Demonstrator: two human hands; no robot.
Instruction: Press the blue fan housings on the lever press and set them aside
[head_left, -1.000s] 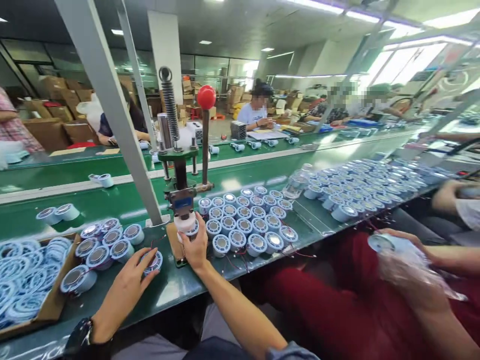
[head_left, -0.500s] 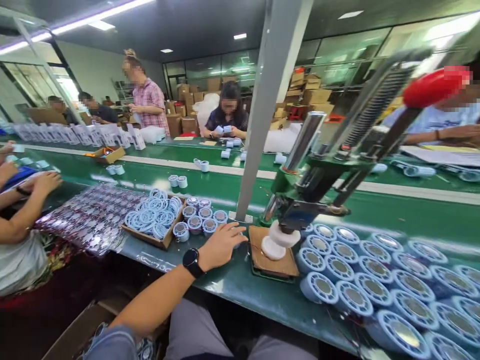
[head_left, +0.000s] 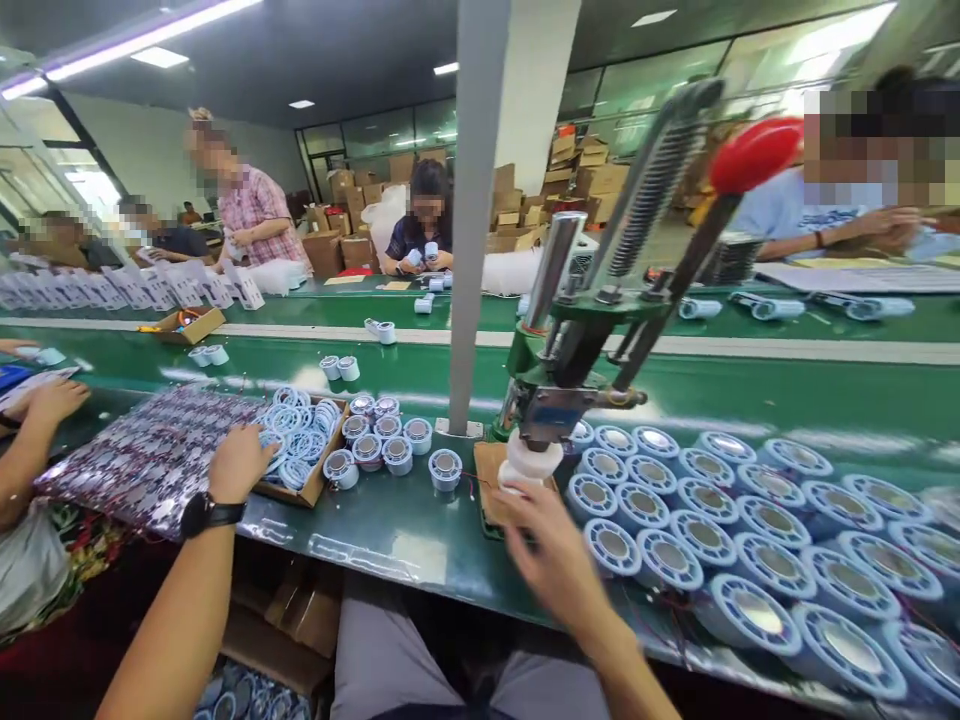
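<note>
Legible wording: none. Print (head_left: 834, 220) on pale shirt (head_left: 772, 212), far side at right: too blurred to read. Blue plate (head_left: 553, 414) on lever press (head_left: 609, 308): any lettering indistinct.

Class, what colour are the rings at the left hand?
The rings are pale blue, clearest in the head view.

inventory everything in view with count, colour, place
press: one, green, red-knobbed, centre-right
pads: two, white, under press
rings: many, light blue, in tray
tray: one, brown, left
units: over twenty, blue-grey, right
lone unit: one, blue-grey, left of press
grouped units: about eight, blue-grey, further left
flat parts: many, grey, far left
post: one, grey, centre
worktop: one, green, foreground
cartons: many, brown, background
people: several, varied clothing, around
left hand: one, bare, over rings
right hand: one, bare, at pads
</note>
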